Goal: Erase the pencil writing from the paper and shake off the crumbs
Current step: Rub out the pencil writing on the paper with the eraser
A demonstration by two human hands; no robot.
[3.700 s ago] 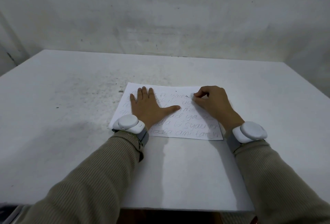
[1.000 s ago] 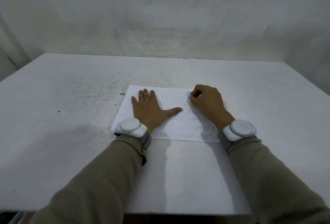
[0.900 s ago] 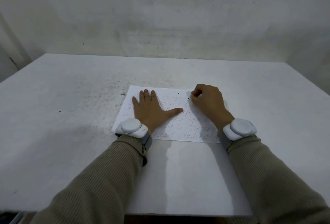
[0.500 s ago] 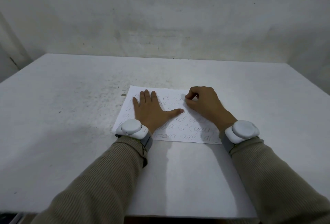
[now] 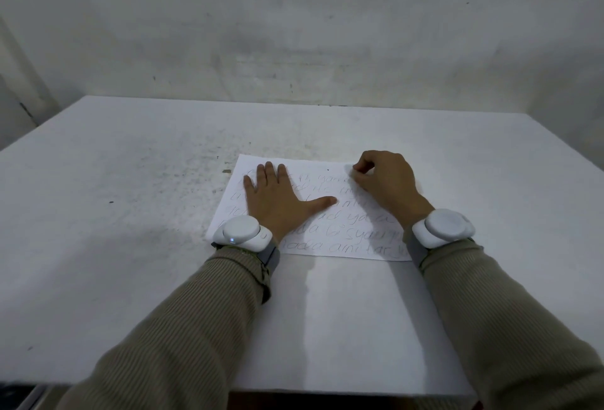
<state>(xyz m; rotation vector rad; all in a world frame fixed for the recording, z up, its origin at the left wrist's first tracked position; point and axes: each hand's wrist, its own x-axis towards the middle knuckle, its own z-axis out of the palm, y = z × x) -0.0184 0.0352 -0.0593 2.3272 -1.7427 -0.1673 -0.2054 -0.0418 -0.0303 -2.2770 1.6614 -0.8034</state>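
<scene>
Desk [image 5: 130, 220] surface, white and scuffed, carries dark specks [image 5: 225, 171] just left of the sheet.

Left hand [image 5: 277, 200]: flat, fingers straight and spread, thumb out to the right, palm pressing on the left half of the paper [image 5: 313, 164]. It grips nothing and serves as a hold-down. A white wrist unit [image 5: 242, 234] sits above a ribbed sleeve.

Paper: lies flat near the middle of the desk, its long axis running left to right, with lines of pencil writing [image 5: 356, 248] along that axis. The lower lines read darker than the upper ones.

Right hand [image 5: 385, 184]: fingers curled, thumb and forefinger pinched together and set down near the top right corner of the sheet. The pinched item is too small to make out; presumably the eraser.

Assessment: erasing is under way and far from complete. Most legible writing lies left of and nearer the person than the right hand's pinch, so strokes should run leftward along the lines, then step toward the near edge. The right hand is the nearer of the two to the upper lines. Shaking off the crumbs is not yet due.
</scene>
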